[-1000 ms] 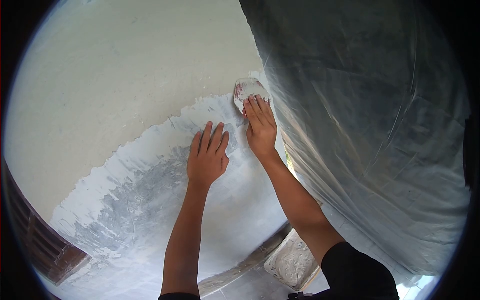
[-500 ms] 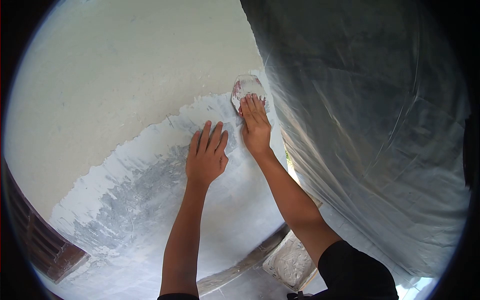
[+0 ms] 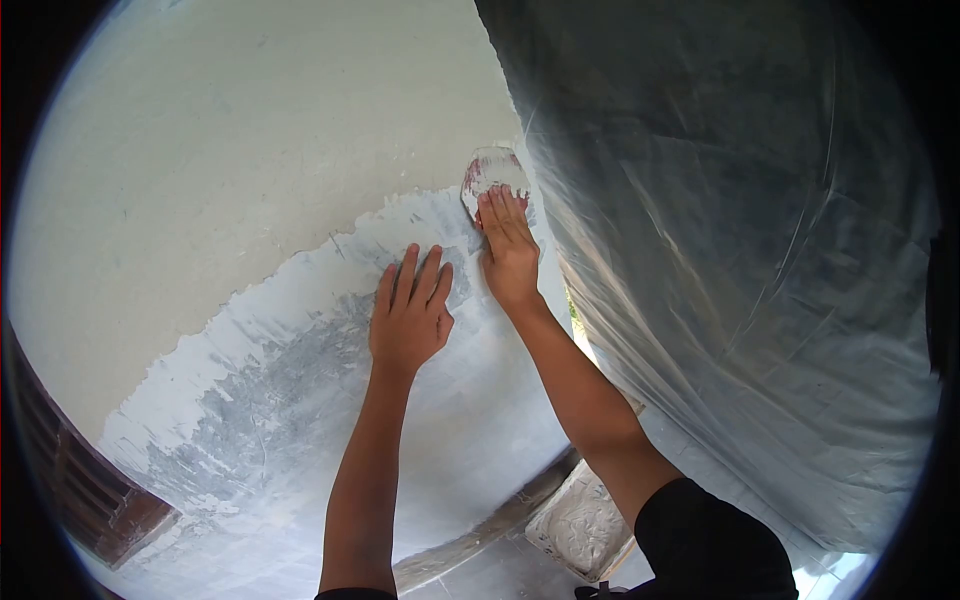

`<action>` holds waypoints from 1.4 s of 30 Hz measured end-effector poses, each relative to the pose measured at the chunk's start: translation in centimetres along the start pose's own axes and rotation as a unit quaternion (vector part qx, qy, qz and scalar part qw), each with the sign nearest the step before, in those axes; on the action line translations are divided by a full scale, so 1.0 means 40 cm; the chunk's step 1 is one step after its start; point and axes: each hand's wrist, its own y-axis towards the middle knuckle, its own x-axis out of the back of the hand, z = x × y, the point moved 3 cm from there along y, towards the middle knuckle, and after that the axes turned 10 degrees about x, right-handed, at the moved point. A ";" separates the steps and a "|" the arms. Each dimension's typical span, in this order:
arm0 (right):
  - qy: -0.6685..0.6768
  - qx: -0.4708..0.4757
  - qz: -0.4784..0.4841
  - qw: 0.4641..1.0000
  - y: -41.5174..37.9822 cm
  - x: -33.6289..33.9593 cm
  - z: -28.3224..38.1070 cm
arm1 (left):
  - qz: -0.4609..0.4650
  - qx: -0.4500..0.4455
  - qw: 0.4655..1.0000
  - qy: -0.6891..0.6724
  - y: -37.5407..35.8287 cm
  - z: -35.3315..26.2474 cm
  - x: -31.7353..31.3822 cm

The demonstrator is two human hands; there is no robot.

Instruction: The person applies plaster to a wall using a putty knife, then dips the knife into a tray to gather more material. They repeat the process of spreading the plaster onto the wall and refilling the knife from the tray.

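Both my hands are up at the wall [image 3: 250, 150]. Left hand [image 3: 408, 315]: palm side to the surface, fingers straight and spread, nothing held. Right hand [image 3: 512, 255]: fingers together, laid over the scraper [image 3: 492, 165], gripping it; thumb placement unclear. Scraper sits against the wall at the upper edge of the white coat [image 3: 290, 275], near the plastic sheet [image 3: 750, 250]. Right forearm [image 3: 575, 375] slants up leftward.

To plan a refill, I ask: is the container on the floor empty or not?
Not empty: the container holds pale, ridged paste. Its depth I cannot tell.
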 end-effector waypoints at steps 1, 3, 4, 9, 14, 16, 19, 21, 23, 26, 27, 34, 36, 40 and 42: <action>-0.002 -0.002 0.015 1.000 -0.012 0.005 0.005 | -0.001 0.002 1.000 0.000 0.003 0.001 0.001; 0.015 0.004 0.016 1.000 -0.036 0.025 0.010 | -0.002 0.000 1.000 -0.004 0.000 -0.001 0.003; 0.014 0.004 0.014 1.000 -0.032 0.042 0.013 | -0.003 -0.002 1.000 -0.004 -0.003 0.000 0.001; -0.010 0.005 -0.023 1.000 0.041 0.048 -0.008 | -0.004 -0.003 1.000 -0.002 -0.001 0.001 -0.001; -0.009 -0.004 0.035 0.999 -0.022 0.011 0.005 | -0.003 0.000 1.000 -0.003 0.002 0.002 0.002; -0.001 0.001 0.022 1.000 -0.046 0.036 0.016 | 0.000 0.000 1.000 -0.004 -0.006 -0.001 0.001; 0.002 -0.005 -0.016 1.000 -0.018 0.076 0.018 | -0.005 0.001 1.000 0.001 -0.002 0.002 -0.004; 0.004 0.010 -0.009 1.000 0.006 0.065 0.017 | -0.005 0.000 1.000 -0.001 -0.003 0.001 0.001; 0.011 0.021 0.029 0.999 0.002 0.039 0.028 | -0.005 0.000 1.000 -0.005 -0.003 0.000 0.001; 0.014 0.025 0.054 0.998 -0.030 0.041 0.033 | -0.005 0.000 1.000 -0.004 0.000 0.003 0.003; 0.020 0.025 0.055 0.998 -0.041 0.051 0.029 | 0.000 -0.001 1.000 -0.004 -0.001 0.002 0.004; -0.024 0.035 -0.022 0.999 0.042 0.069 0.015 | -0.010 -0.003 1.000 -0.008 -0.005 0.001 0.004; -0.009 0.034 0.003 0.999 0.023 0.048 0.011 | -0.007 0.000 1.000 -0.011 -0.004 0.002 0.003; -0.003 0.039 0.051 0.998 -0.030 0.066 0.022 | -0.002 0.003 1.000 -0.008 -0.003 0.004 0.002; -0.002 0.014 0.016 1.000 -0.022 0.092 0.019 | -0.006 0.000 1.000 -0.004 -0.003 0.003 0.000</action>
